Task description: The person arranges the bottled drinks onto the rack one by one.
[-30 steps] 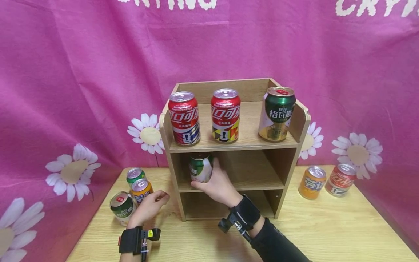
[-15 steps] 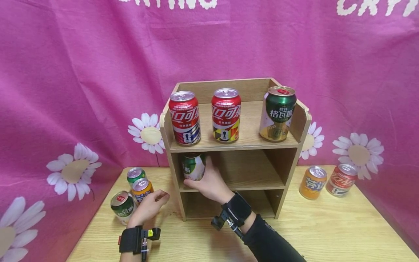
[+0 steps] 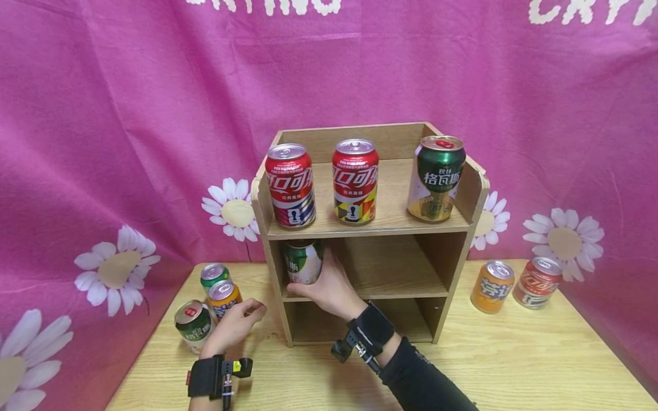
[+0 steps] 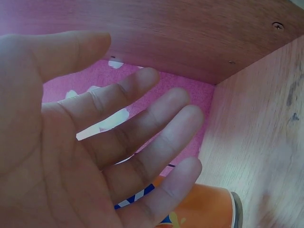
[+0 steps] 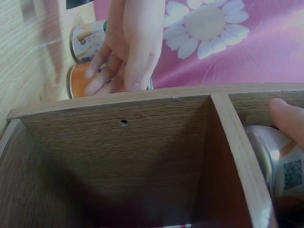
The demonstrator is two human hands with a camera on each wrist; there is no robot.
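My right hand (image 3: 333, 288) grips a green-and-white drink can (image 3: 302, 267) that stands upright at the left end of the middle shelf (image 3: 396, 274) of a wooden rack. Thumb on the near side, the other fingers go round behind the can and are partly hidden. In the right wrist view the can's pale lower part (image 5: 280, 164) shows at the right edge under the thumb. Left of the rack, my left hand (image 3: 237, 324) hovers with relaxed, spread fingers and holds nothing. Behind it is an orange can (image 3: 224, 292), whose side (image 4: 209, 206) appears below the fingers in the left wrist view.
Two red cola cans, one at the left (image 3: 290, 185) and one mid-shelf (image 3: 354, 181), share the top shelf with a green-gold can (image 3: 437, 178). A green-and-white can (image 3: 194, 325) and a green can (image 3: 213, 275) stand at left. Right of the rack are an orange can (image 3: 491, 287) and a cola can (image 3: 537, 282).
My right hand has slid the green-and-white can leftward on the middle shelf, close to the rack's left wall, and is nearly still over the last half second. The left hand stays put.
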